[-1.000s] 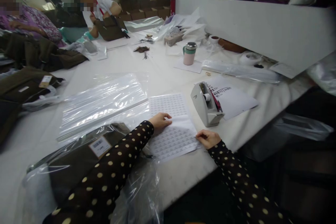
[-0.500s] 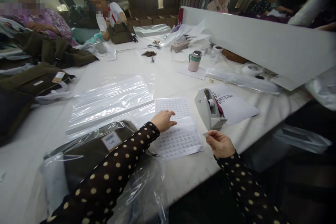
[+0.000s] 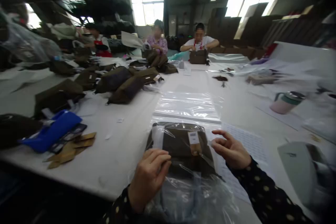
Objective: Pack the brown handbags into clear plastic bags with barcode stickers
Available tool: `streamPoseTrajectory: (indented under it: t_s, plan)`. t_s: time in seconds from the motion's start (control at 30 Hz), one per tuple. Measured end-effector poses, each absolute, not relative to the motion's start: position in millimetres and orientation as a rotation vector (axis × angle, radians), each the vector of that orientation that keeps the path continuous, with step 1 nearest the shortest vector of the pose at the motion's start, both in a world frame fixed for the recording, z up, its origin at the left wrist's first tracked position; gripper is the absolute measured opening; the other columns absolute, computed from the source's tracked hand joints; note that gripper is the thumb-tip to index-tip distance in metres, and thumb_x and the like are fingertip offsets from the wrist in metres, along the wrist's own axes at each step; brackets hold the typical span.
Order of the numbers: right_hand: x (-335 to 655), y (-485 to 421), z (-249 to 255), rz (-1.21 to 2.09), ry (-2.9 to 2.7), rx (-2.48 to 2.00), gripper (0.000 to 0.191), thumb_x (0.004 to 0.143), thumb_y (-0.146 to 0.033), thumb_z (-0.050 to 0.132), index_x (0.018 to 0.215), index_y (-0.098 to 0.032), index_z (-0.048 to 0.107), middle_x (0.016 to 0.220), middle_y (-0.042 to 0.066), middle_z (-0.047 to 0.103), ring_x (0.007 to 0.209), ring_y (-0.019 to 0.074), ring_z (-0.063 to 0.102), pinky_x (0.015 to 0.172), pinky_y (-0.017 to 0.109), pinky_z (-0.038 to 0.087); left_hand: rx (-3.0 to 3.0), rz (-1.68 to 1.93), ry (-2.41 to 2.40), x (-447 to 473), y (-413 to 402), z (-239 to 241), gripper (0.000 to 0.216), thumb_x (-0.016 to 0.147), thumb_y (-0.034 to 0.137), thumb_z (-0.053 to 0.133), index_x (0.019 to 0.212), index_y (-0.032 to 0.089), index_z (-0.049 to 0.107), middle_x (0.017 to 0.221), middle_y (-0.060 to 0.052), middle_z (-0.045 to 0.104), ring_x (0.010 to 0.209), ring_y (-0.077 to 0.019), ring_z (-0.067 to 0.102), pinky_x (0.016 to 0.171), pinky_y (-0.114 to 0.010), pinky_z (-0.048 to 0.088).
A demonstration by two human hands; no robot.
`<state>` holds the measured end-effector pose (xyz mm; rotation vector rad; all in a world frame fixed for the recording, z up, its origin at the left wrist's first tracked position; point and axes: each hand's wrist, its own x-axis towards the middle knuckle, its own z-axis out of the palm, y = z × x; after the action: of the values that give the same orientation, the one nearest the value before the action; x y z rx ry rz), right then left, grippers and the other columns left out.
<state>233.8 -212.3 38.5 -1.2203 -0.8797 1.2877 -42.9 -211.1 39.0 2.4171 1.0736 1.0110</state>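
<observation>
A dark olive bag (image 3: 175, 140) lies in front of me inside a clear plastic bag (image 3: 181, 190). A tag (image 3: 194, 138) with a white label shows through the plastic. My left hand (image 3: 151, 178) is over the lower left of the wrapped bag, fingers curled toward the thumb; what they hold, if anything, is hidden. At the bag's right edge, my right hand (image 3: 232, 148) pinches a small piece of clear tape (image 3: 210, 143), its index finger held out. Beneath that forearm lies a sheet of printed labels (image 3: 249, 143). The blurred tape dispenser (image 3: 296, 168) stands farther right.
Flat clear plastic bags (image 3: 186, 106) lie beyond the wrapped bag. Several olive bags (image 3: 123, 84) are heaped on the left, near a blue object (image 3: 56, 129) and brown card tags (image 3: 70, 148). A pink cup (image 3: 286, 103) stands right. People work across the table (image 3: 115, 147).
My view has swung left. My left hand has left the label sheet for the wrapped bag's lower left. My right hand has moved from beside the tape dispenser to the bag's right edge.
</observation>
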Motion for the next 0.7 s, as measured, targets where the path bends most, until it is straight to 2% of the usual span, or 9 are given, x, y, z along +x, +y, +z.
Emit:
streamPoseTrajectory:
  t_s: [0.1,0.2,0.3,0.4,0.57,0.7]
  plan:
    - [182,-165,51,1.437,-1.036,-1.174,0.054,0.057,-0.035,0.076,0.100,-0.019,0.047,0.057,-0.006,0.055,0.042,0.0041,0.039,0.040,0.018,0.026,2.457,0.936,1.366,-63,-196,23,0.029,0.085,0.026,0.050,0.114,0.020,0.053,0.117,-0.008,0.056,0.113,-0.0226,0.046,0.096,-0.042,0.038]
    - [133,-122,55,1.545,-1.169,-1.174,0.053,0.054,-0.034,0.075,0.097,-0.019,0.046,0.053,-0.008,0.055,0.037,0.0038,0.037,0.036,0.018,0.025,2.530,0.754,1.463,-63,-184,6,0.046,0.084,0.036,0.050,0.126,0.018,0.044,0.132,-0.010,0.046,0.123,-0.0272,0.037,0.099,-0.047,0.035]
    - [99,-93,46,1.543,-1.243,-1.250,0.050,0.052,-0.028,0.074,0.093,-0.018,0.047,0.051,-0.008,0.056,0.035,0.0042,0.038,0.036,0.018,0.027,2.584,0.643,1.480,-54,-183,-8,0.056,0.081,0.044,0.051,0.130,0.020,0.038,0.140,-0.010,0.036,0.128,-0.0301,0.031,0.101,-0.052,0.030]
    - [87,-79,30,1.490,-1.247,-1.357,0.045,0.050,-0.023,0.074,0.089,-0.017,0.050,0.050,-0.007,0.056,0.036,0.0041,0.040,0.037,0.017,0.029,2.563,0.644,1.531,-48,-188,-17,0.057,0.081,0.049,0.050,0.130,0.023,0.039,0.143,-0.009,0.030,0.130,-0.0317,0.026,0.102,-0.058,0.023]
    - [98,-72,13,1.509,-1.213,-1.430,0.048,0.050,-0.027,0.076,0.089,-0.018,0.049,0.048,-0.008,0.054,0.033,0.0046,0.039,0.034,0.018,0.028,2.477,0.704,1.497,-49,-186,-8,0.052,0.079,0.051,0.051,0.124,0.024,0.046,0.138,-0.009,0.038,0.128,-0.0319,0.029,0.102,-0.059,0.023]
    - [117,-75,10,1.484,-1.111,-1.409,0.057,0.050,-0.038,0.076,0.095,-0.020,0.046,0.052,-0.009,0.051,0.040,0.0063,0.044,0.038,0.020,0.035,2.550,0.787,1.418,-55,-171,11,0.039,0.081,0.048,0.049,0.114,0.026,0.054,0.132,-0.006,0.046,0.128,-0.0294,0.027,0.105,-0.057,0.016]
